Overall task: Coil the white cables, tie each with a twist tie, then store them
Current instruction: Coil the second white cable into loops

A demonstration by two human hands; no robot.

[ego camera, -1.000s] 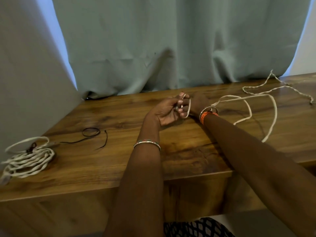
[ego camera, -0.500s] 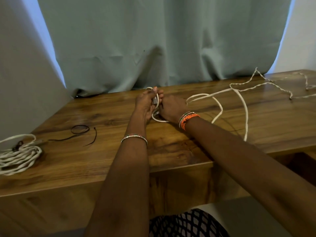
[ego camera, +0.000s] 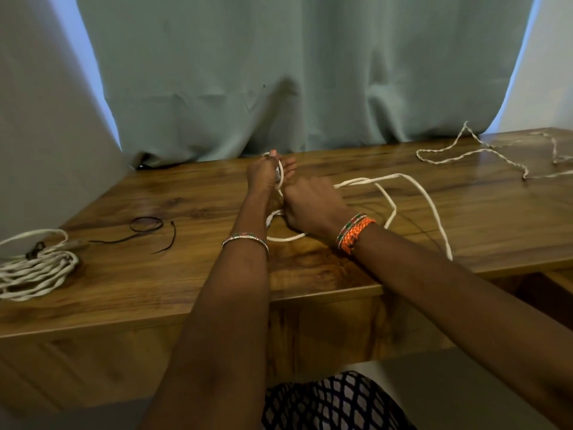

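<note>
My left hand (ego camera: 262,176) grips the top of a small loop of white cable (ego camera: 412,186) at the middle of the wooden table (ego camera: 186,274). Beside it, my right hand (ego camera: 310,203) holds the same cable, whose lower loop lies on the table under both hands. The loose length runs right in wide loops and drops over the front edge. A coiled white cable (ego camera: 37,271), bound with a dark tie, lies at the far left. Dark twist ties (ego camera: 147,226) rest left of my hands.
A thinner twisted white cord (ego camera: 483,153) sprawls over the back right of the table. A grey-green curtain (ego camera: 294,72) hangs right behind the table and touches its back edge. A pale wall panel stands at the left.
Both hands have drawn more cable in; a loop now hangs lower under them and rests on the table. The loose loops on the right have shifted toward my hands.
</note>
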